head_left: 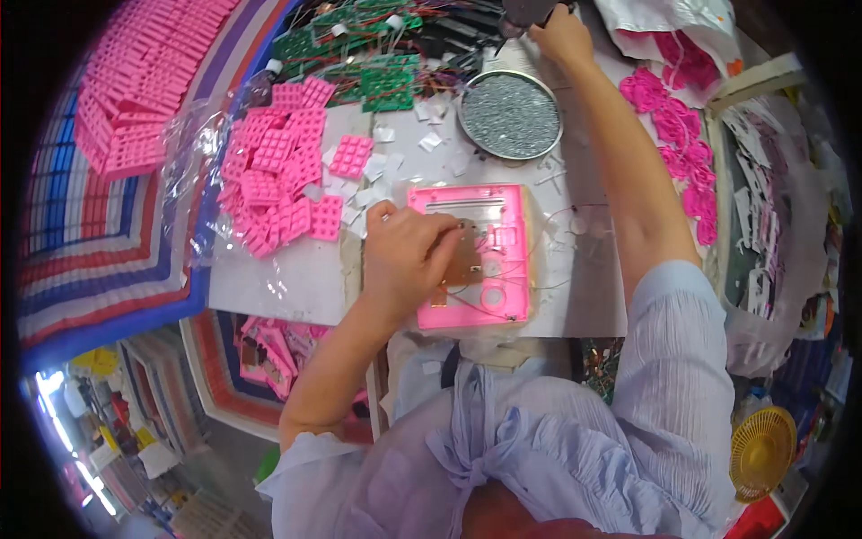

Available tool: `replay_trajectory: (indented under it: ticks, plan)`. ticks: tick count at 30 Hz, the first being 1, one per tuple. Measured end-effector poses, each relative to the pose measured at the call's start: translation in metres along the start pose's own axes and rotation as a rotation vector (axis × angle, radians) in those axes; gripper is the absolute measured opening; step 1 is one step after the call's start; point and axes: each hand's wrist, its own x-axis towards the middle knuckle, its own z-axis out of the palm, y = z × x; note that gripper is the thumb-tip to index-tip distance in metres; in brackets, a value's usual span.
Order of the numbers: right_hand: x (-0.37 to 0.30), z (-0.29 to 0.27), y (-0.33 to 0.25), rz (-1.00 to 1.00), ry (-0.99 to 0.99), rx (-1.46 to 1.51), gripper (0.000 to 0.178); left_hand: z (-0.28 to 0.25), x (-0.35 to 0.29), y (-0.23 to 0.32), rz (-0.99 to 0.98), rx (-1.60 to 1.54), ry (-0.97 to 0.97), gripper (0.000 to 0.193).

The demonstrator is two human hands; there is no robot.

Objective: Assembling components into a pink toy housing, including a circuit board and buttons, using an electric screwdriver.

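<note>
In the head view, the open pink plastic casing (471, 317) lay on the near middle of the white worktop (584, 305), hollow side up, just in front of the person. The left hand (401, 256) was over its left part, thumb and fingers drawn in toward a brown board (464, 259) inside; whether they pinched something small or merely pressed there, I could not tell. The right hand (566, 38) reached to the far edge, its fingers at a dark tool (528, 13) cut off by the frame; how firmly it gripped that tool could not be made out.

The step in hand appeared to be fitting and fixing the board in the casing. The next move seemed to call for a steady left hand while the right brought the tool over, perhaps by way of the round dish (512, 115) of small metal pieces on the far side, with the thin wires (549, 235) kept clear.

The casing was bright pink and roughly rectangular, with a raised rim, a pale slotted strip along its far end and round ring shapes on its right half. The wires trailed out over its right edge. Pink keypads (278, 171) lay heaped to its left, and green circuit boards (388, 83) at the far left.
</note>
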Motion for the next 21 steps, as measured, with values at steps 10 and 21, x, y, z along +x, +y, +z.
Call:
replay_trajectory:
  ticks: [10,21]
  plan:
    - [-0.106,-0.126,0.039,-0.087,-0.219,0.753,0.038,-0.008,-0.004,-0.012,-0.045,-0.098,0.127,0.008]
    - [-0.223,-0.2,-0.06,-0.601,-0.675,0.565,0.055,-0.021,0.007,-0.026,0.015,-0.351,-0.088,0.011]
